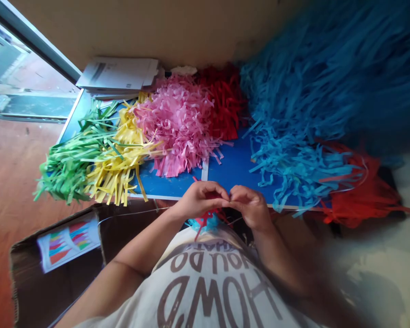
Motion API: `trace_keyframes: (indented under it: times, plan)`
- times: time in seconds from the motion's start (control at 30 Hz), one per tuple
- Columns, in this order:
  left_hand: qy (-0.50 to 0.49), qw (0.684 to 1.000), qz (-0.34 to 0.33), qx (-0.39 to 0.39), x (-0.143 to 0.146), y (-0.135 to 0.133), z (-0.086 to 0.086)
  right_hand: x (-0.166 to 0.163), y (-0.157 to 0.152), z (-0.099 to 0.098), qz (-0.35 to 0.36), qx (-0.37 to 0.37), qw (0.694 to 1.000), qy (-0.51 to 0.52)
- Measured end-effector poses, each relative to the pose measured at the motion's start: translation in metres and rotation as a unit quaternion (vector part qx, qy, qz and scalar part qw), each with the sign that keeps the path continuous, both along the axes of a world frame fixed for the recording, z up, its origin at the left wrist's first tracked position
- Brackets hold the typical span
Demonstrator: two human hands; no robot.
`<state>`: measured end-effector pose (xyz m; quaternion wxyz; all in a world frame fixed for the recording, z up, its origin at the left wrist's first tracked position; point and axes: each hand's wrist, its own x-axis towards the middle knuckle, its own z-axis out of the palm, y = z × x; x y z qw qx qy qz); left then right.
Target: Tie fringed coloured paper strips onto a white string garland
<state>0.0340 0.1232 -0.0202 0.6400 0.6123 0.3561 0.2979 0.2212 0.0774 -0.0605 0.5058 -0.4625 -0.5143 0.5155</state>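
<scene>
Blue table [232,166], from left edge: green fringe [68,171], yellow fringe [118,166], pink fringe [177,123], red fringe [225,102], blue fringe [314,91], red strips [202,223] at near edge, your white shirt [205,291] lettered brown.

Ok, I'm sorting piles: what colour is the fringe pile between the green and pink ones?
Yellow fringe pile, clearest in the head view.

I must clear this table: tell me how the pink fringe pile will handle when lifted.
Probably very light and floppy: the pink fringe pile is thin, curling strips. Likely to sag and trail, as loose ends splay over the blue table. It may drag the yellow pile, whose strips reach into it.
</scene>
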Motion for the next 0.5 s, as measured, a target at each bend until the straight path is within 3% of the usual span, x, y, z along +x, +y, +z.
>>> trace_keyframes:
  times: [0.07, 0.17, 0.33, 0.5]
  plan:
    - [0.005, 0.999, -0.008, -0.036, -0.003, 0.002, 0.001, 0.001, -0.001, -0.002, 0.015, -0.041, 0.998, 0.045]
    - [0.036, 0.999, 0.006, 0.009, -0.007, 0.003, 0.001, 0.002, -0.002, -0.001, -0.010, -0.052, 0.998, 0.039]
    - [0.046, 0.971, 0.083, 0.221, -0.002, 0.000, -0.005, -0.002, -0.004, 0.004, -0.061, -0.041, 0.997, -0.011]
    - [0.103, 0.881, 0.124, 0.444, 0.005, -0.004, -0.012, -0.003, -0.009, 0.012, -0.120, 0.012, 0.984, -0.133]
